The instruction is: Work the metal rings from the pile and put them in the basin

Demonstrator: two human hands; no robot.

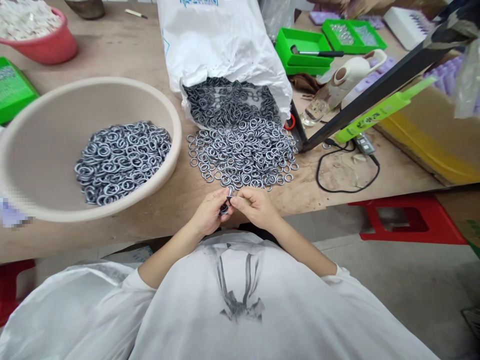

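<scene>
My left hand (209,212) is closed around a few grey metal rings (224,209) at the table's front edge. My right hand (258,207) meets it there, thumb and finger pinched on a small dark bit at the rings; its kind is too small to tell. One ring stands upright between the fingertips. Just beyond both hands a loose heap of the same rings (251,155) spreads over the table, spilling from the mouth of a white sack (221,50). To the left, a wide beige basin (41,135) holds another pile of rings (123,162).
A dark metal post (375,85) slants up at the right, near a lime-green fan-like device (375,117), a black cable (318,172) and a bottle (337,82). Behind are green trays (300,37) with a hammer (318,52). A red bucket (52,45) stands far left.
</scene>
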